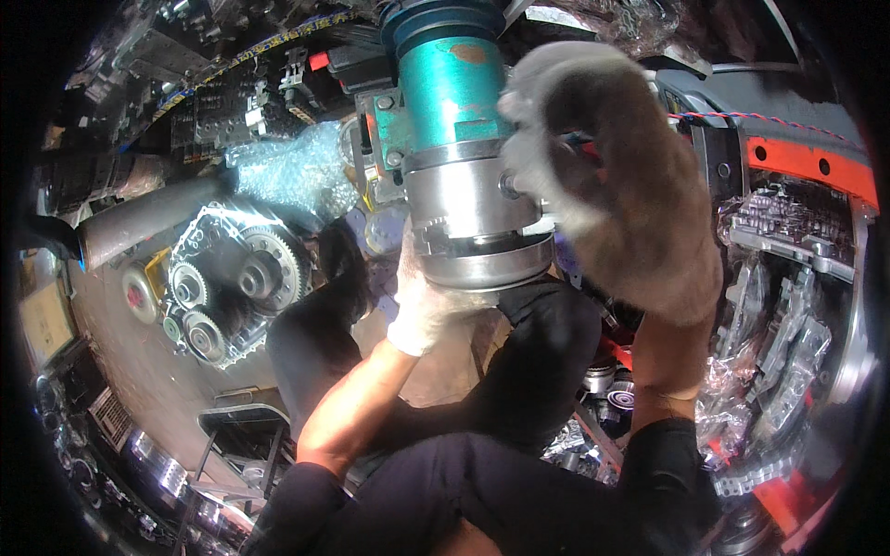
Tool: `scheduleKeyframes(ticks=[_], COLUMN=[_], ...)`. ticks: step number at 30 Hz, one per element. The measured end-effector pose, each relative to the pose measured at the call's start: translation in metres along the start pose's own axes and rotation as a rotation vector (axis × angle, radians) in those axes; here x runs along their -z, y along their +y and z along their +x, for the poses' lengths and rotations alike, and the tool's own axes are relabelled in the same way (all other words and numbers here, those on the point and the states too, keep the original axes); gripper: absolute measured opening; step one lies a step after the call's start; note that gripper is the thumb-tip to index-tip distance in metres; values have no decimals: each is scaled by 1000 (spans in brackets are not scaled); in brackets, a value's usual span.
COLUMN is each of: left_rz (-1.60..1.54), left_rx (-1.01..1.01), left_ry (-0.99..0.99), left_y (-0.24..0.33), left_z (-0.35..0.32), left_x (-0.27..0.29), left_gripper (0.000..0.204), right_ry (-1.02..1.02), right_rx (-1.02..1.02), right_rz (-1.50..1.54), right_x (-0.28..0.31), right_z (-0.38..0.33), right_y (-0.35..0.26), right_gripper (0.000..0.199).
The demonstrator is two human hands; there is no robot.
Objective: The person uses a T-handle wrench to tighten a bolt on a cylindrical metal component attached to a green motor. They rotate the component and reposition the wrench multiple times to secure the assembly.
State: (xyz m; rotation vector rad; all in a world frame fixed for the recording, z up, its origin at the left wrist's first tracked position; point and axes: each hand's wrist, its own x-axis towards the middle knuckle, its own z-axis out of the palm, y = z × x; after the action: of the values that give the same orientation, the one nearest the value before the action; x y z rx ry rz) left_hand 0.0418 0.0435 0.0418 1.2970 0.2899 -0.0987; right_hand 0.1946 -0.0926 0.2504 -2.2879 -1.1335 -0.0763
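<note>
A green cylindrical spindle housing (pixel 450 88) comes down from the top centre and carries a shiny steel chuck (pixel 459 199). At the chuck's lower end sits a round, drum-like metal part (pixel 491 266). My left hand (pixel 422 301), in a white work glove, is closed on this part from its left and under side; some fingers are hidden behind it. Close to the camera, my right hand (pixel 612 185), also gloved, is raised beside the chuck's right side. Its fingers are curled round, and what they hold, if anything, cannot be made out. A dark socket (pixel 508 185) shows in the chuck's side.
An open gear case (pixel 236 283) with several gears stands on the floor at left, near bubble wrap (pixel 297 171) and a dark pipe (pixel 158 213). Wrapped metal castings (pixel 779 324) and an orange rack beam (pixel 807 167) are on the right. My knees flank the chuck.
</note>
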Motion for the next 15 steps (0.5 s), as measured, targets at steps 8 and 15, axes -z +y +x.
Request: scheduleKeyframes(ticks=[8,15], left_rz=[103,-176], left_rx=[29,143], left_ry=[-25,-40], left_y=[7,4], left_z=[1,-1], left_x=[-1,1], left_gripper=[111,115], right_ry=[-71,329], right_rx=[32,-14], right_rz=[177,314], right_x=[6,17], right_z=[-27,-99], right_y=[-39,-21], right_gripper=[33,20])
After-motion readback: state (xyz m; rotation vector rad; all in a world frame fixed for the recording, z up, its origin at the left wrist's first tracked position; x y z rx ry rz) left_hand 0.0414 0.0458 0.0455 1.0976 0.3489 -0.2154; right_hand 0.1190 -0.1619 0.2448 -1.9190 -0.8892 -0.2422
